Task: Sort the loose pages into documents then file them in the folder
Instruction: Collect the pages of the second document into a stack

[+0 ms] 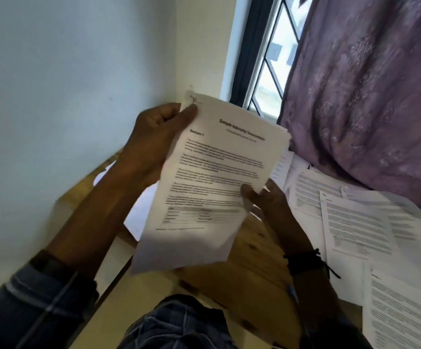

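A small stack of printed pages [209, 177] is held up in the air in the middle of the head view, its top sheet showing a title, paragraphs and a table. My left hand [154, 139] pinches the stack's upper left corner with the thumb on top. My right hand [267, 200] grips its right edge from below, thumb on the front sheet. Several loose printed pages [350, 222] lie spread over the wooden table [249, 263] to the right. More white sheets [139, 212] lie under the held stack. No folder is recognisable in view.
A pale wall fills the left. A window with a dark frame [254, 59] and a purple curtain [370, 91] stand behind the table; the curtain hangs onto the far pages. A black band circles the right wrist [305, 260].
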A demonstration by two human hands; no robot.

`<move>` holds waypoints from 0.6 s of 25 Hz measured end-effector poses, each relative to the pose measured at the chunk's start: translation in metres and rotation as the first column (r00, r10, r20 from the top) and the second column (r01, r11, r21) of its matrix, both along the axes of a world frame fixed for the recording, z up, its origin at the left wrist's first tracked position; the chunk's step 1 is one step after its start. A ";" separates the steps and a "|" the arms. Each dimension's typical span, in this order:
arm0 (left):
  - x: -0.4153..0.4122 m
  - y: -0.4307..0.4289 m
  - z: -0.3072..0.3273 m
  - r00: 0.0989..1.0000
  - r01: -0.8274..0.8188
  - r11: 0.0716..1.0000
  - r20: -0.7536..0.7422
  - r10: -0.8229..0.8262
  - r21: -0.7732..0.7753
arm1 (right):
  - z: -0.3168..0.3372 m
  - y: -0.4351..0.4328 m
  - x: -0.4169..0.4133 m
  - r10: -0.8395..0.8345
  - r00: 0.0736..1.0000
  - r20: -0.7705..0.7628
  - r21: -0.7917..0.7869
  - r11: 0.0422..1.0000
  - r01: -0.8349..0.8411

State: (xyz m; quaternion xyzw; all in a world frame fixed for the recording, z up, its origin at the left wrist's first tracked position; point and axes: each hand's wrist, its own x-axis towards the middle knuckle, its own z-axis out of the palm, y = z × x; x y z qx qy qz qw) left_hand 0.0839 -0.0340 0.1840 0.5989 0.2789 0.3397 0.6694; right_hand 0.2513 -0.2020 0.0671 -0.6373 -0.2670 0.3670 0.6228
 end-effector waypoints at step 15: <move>-0.084 0.220 -0.119 0.813 -0.083 0.893 -0.488 0.317 0.441 | -0.070 0.132 -0.074 -0.316 0.939 0.136 -0.327 0.880 0.344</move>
